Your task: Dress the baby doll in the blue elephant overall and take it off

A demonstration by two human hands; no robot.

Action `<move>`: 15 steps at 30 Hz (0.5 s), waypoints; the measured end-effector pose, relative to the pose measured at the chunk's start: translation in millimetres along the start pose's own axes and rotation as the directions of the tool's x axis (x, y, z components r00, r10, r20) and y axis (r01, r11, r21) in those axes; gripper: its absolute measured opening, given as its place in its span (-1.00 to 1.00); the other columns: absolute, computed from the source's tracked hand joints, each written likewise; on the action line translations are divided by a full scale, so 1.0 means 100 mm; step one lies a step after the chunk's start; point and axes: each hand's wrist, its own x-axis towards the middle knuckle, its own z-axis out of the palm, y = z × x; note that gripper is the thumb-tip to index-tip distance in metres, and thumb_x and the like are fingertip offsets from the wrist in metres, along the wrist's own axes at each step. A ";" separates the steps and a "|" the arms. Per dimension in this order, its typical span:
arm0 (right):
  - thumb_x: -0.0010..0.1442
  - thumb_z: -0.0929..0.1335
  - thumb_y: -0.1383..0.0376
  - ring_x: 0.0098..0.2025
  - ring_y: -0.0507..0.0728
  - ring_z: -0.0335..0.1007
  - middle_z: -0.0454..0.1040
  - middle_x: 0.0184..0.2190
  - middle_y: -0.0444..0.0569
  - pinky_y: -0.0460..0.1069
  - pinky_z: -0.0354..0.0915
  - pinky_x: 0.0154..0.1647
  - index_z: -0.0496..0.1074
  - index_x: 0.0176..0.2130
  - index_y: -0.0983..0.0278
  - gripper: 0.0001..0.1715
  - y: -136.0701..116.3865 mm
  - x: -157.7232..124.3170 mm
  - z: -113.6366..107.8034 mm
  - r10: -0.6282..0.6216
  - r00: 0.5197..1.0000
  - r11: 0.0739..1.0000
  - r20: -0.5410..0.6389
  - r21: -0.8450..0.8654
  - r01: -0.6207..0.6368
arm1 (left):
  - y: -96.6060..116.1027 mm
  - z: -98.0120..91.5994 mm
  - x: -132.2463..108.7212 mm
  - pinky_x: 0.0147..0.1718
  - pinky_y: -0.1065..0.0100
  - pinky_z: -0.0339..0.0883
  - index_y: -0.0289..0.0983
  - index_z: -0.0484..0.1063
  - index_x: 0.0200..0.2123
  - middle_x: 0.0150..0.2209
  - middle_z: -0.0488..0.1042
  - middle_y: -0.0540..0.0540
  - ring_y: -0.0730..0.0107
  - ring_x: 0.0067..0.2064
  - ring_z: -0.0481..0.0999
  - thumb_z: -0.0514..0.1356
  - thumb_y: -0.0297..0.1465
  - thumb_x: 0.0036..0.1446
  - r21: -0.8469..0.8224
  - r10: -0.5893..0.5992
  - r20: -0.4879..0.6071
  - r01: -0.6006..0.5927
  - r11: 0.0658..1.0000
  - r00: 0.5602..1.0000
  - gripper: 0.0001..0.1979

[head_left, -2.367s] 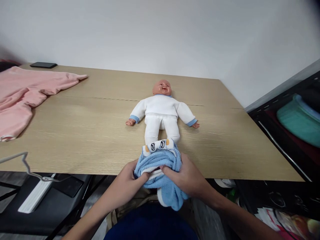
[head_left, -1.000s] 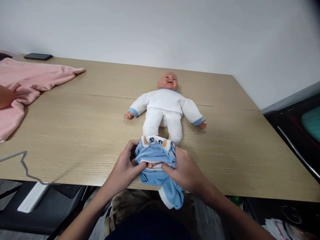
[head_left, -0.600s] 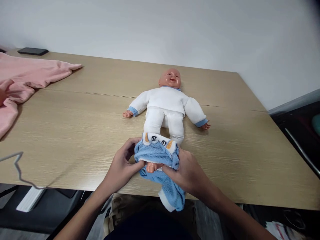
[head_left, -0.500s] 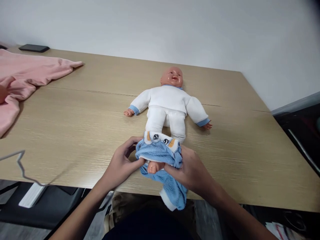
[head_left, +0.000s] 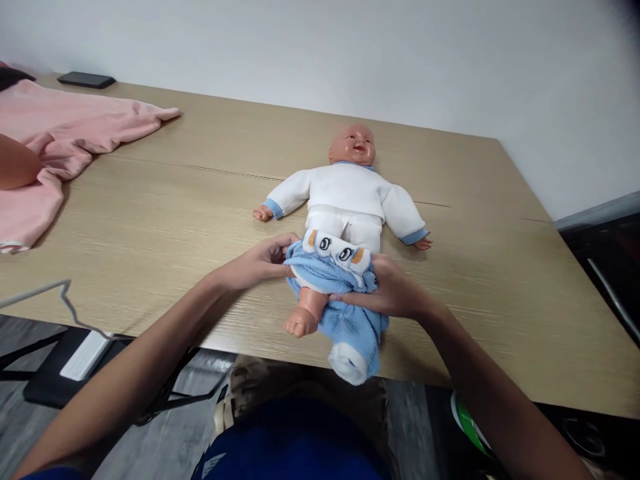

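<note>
A baby doll (head_left: 345, 187) in a white top with blue cuffs lies on its back, head away from me. Light-blue pants (head_left: 345, 320) with embroidered eyes are bunched around its legs. One bare foot (head_left: 303, 320) pokes out of a pant leg; the other leg of the pants hangs toward the table edge, its white cuff showing no foot. My left hand (head_left: 265, 260) grips the bunched cloth on the left side, thumb on top. On the right side, my right hand (head_left: 393, 290) pinches the pants, its fingers partly hidden behind the fabric.
The wooden table (head_left: 210, 200) runs back to a white wall. At the left lie pink cloth (head_left: 95, 123) and part of a skin-toned rounded object (head_left: 17, 163). A dark flat phone-like object (head_left: 87, 80) rests near the wall. A grey cable (head_left: 67, 303) crosses the left front.
Both hands have pushed the blue pants away from me, up the doll's legs. The bare foot and ankle now stick out further. My view has shifted slightly.
</note>
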 end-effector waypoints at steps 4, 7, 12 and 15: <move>0.31 0.59 -0.03 -0.15 0.21 0.62 0.70 -0.16 -0.09 0.07 0.52 -0.09 0.61 -0.02 0.18 -0.58 0.00 0.06 -0.04 0.095 0.995 0.992 0.028 0.084 -0.097 | -0.10 -0.14 0.13 -0.14 0.27 0.50 -0.23 0.55 0.06 -0.14 0.59 -0.08 0.21 -0.14 0.60 0.67 -0.15 0.00 -0.052 -0.014 0.119 0.020 0.998 0.993 -0.36; 0.40 0.50 -0.07 -0.29 0.16 0.50 0.60 -0.30 -0.12 0.05 0.40 -0.24 0.54 -0.18 0.21 -0.59 -0.13 -0.03 -0.05 0.193 0.980 0.981 -0.037 0.041 -0.192 | -0.18 -0.21 0.09 -0.23 0.32 0.47 -0.21 0.52 0.03 -0.19 0.55 -0.05 0.24 -0.19 0.57 0.67 -0.04 -0.06 -0.089 0.015 0.108 -0.005 0.996 0.994 -0.29; 0.52 0.41 -0.02 -0.25 0.14 0.45 0.56 -0.29 -0.10 0.04 0.30 -0.17 0.53 -0.18 0.21 -0.62 -0.32 -0.31 -0.15 0.292 0.948 0.954 -0.126 -0.028 -0.298 | -0.20 -0.21 -0.03 -0.35 0.41 0.32 -0.22 0.46 -0.11 -0.30 0.39 0.04 0.40 -0.33 0.39 0.46 0.06 0.26 -0.039 0.018 0.021 -0.017 0.999 1.000 -0.50; 0.51 0.43 0.03 -0.17 0.12 0.48 0.55 -0.22 -0.12 -0.01 0.35 -0.10 0.54 -0.10 0.18 -0.72 -0.31 -0.44 -0.18 0.281 0.955 0.949 -0.091 0.172 -0.263 | -0.18 -0.16 -0.03 -0.37 0.42 0.24 -0.23 0.44 -0.15 -0.35 0.32 0.07 0.43 -0.37 0.29 0.32 0.04 0.42 0.021 0.039 -0.008 -0.039 0.999 0.999 -0.57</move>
